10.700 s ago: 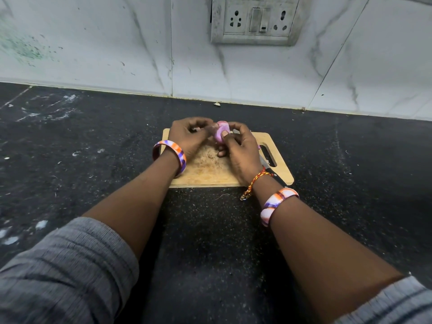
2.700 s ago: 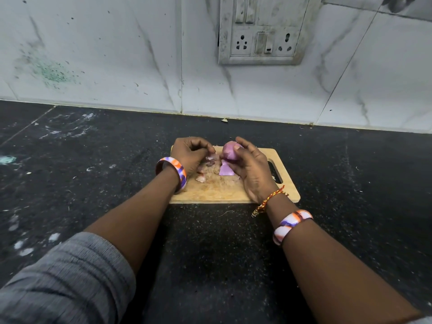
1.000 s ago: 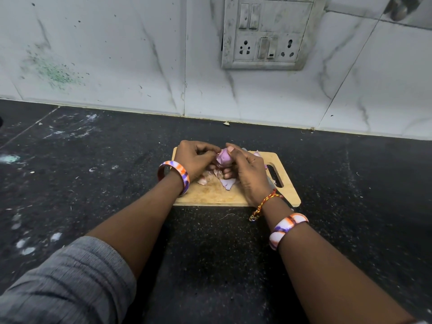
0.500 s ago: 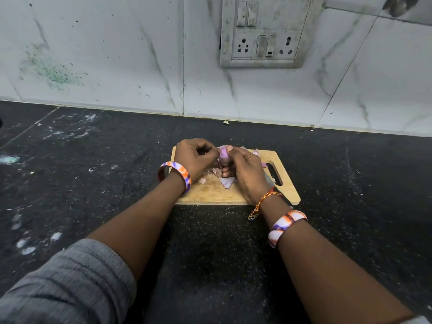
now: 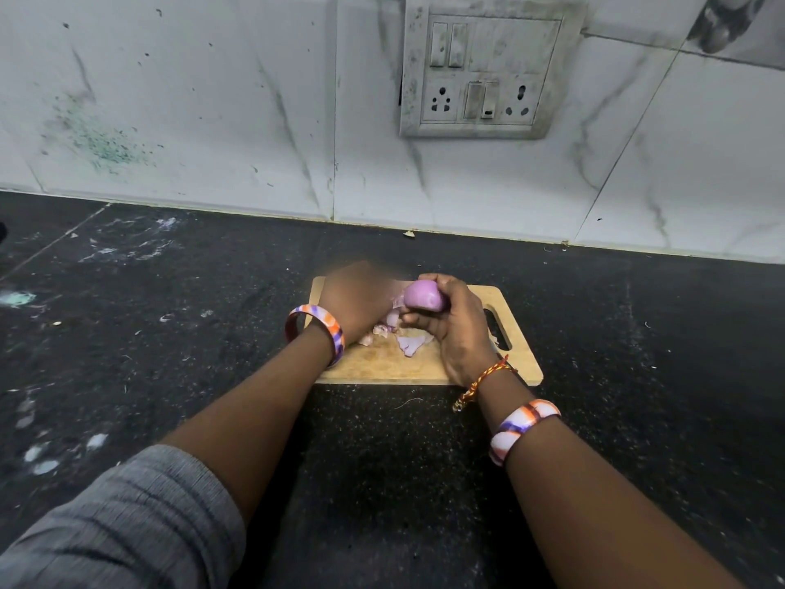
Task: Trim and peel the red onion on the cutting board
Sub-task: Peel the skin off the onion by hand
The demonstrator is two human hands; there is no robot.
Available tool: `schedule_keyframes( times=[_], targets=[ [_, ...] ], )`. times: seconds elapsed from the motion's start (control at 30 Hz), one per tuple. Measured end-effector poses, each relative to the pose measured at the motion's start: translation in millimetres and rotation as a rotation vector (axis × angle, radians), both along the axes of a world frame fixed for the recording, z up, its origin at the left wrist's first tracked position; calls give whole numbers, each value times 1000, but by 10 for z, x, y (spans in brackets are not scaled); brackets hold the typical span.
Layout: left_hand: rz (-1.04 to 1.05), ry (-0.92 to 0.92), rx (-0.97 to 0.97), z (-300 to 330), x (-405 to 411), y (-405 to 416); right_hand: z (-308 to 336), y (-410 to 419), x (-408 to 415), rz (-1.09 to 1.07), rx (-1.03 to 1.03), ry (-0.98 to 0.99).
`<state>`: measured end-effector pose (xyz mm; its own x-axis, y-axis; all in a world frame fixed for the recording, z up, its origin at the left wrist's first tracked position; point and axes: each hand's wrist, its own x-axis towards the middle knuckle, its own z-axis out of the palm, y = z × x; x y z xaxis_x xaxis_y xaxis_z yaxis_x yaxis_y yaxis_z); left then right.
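while the black counter (image 5: 170,333) is carrying the cutting board (image 5: 382,363), the right hand (image 5: 461,329) is gripping the red onion (image 5: 422,296) above it; left hand (image 5: 357,303) is blurring, grip undeterminable; peel scraps (image 5: 410,344) are lying beneath.

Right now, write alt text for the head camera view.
A right hand grips a peeled red onion above a wooden cutting board strewn with onion skins; the blurred left hand is beside it. Black counter, white tiled wall behind.
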<state>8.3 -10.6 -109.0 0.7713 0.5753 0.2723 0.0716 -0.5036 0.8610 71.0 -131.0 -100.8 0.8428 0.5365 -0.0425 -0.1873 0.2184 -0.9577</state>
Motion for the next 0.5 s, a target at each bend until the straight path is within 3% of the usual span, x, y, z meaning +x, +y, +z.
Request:
schedule_keyframes(
  times=[0.17, 0.3, 0.5],
  targets=[
    [-58, -4, 67, -3, 5, -7, -64, -34, -6, -15, -66, -239],
    [-2, -18, -38, 5, -6, -5, -66, -38, -4, -32, 21, -176],
    [-117, -72, -206, 42, 1, -48, -77, -11, 7, -63, -4, -204]
  ],
)
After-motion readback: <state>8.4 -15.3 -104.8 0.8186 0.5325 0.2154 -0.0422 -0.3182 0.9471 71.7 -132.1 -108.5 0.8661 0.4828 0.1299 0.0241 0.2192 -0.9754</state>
